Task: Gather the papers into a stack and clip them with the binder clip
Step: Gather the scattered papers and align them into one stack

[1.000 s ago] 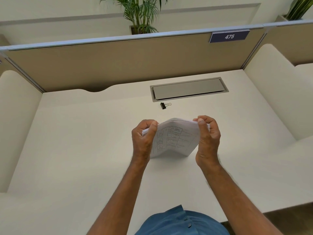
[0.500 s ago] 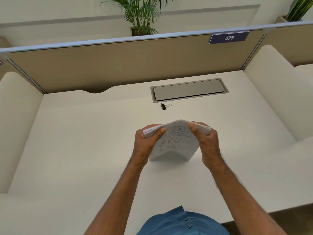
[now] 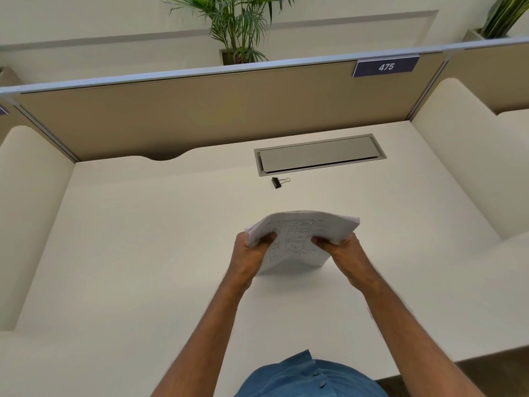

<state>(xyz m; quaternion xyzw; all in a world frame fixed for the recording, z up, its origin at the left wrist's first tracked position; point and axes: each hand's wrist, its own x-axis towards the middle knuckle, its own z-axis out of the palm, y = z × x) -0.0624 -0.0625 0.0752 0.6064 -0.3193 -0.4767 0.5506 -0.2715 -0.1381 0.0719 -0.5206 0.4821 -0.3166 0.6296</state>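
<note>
A dark blue sign (image 3: 386, 66) on the far wall is showing "475". My left hand (image 3: 252, 255) and right hand (image 3: 345, 253) are gripping the white printed paper stack (image 3: 300, 239) by its sides, its tiny print unreadable. The small black binder clip (image 3: 277, 182) is lying far beyond them on the cream desk (image 3: 143, 253).

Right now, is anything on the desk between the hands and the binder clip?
Nothing visible: bare desk lies between the paper stack, held by left hand and right hand, and the binder clip.
</note>
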